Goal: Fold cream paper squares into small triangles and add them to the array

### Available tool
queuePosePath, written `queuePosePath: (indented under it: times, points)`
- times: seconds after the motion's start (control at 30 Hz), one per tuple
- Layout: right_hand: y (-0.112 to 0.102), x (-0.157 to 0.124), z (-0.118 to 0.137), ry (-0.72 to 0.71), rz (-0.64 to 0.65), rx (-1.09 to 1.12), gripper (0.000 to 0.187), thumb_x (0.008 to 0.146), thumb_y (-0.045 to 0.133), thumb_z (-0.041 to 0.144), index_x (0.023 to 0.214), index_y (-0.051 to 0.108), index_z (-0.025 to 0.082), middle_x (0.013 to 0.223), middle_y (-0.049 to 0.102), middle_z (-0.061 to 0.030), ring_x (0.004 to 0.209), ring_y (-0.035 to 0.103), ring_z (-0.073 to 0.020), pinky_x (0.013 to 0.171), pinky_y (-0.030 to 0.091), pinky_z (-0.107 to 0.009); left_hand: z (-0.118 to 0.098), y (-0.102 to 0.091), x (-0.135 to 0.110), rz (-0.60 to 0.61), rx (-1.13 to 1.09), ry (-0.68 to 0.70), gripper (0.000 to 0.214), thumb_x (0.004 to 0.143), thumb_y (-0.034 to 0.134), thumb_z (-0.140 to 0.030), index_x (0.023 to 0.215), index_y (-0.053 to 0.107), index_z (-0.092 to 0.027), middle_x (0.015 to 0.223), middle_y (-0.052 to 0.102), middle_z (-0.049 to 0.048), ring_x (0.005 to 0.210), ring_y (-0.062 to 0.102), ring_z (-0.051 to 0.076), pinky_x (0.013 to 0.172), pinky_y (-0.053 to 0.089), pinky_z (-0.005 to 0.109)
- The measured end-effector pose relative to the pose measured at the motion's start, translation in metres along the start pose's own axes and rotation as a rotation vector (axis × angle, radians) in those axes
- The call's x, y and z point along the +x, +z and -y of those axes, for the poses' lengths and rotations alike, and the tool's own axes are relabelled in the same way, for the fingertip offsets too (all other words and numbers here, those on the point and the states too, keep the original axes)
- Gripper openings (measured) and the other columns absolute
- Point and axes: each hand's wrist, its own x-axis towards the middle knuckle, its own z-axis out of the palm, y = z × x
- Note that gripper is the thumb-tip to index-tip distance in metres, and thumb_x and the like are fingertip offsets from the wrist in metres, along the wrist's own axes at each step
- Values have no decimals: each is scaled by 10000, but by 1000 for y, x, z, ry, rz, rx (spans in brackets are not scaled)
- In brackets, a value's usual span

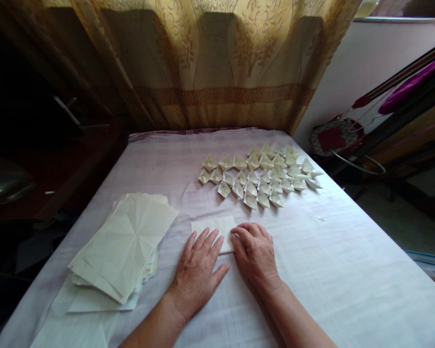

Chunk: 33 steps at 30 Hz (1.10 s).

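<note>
A folded sheet of white paper [221, 226] lies flat on the cloth-covered table, between and under my two hands. My left hand [200, 263] rests palm down with its fingers spread, the fingertips lying on the left part of the paper. At the paper's right edge, my right hand [255, 249] has its fingers bent and drawn together, thumb and forefinger meeting at the edge. Beyond the hands stand several small folded paper boats [252, 188] in rough rows.
To the left is a loose stack of creased paper sheets [126, 241]. A pale checked cloth [348, 270] covers the table. Behind its far edge hangs a gold patterned curtain [217, 63]. A round bag [335, 135] is beyond the right edge, and dark furniture [58, 183] stands at left.
</note>
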Motion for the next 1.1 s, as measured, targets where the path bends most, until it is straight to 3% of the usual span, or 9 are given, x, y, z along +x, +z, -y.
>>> queuePosePath:
  times: [1.1]
  points:
    - [2,-1,-1,-17,-1,-49,155,909,576,260,993,707,254,1037,668,-48,996,558,-219,854,363,-356,0,1,0,2,4,-5,510,950,507,-469,1400,499,-230,1430,562,61,1356,465,249,1155,325,457]
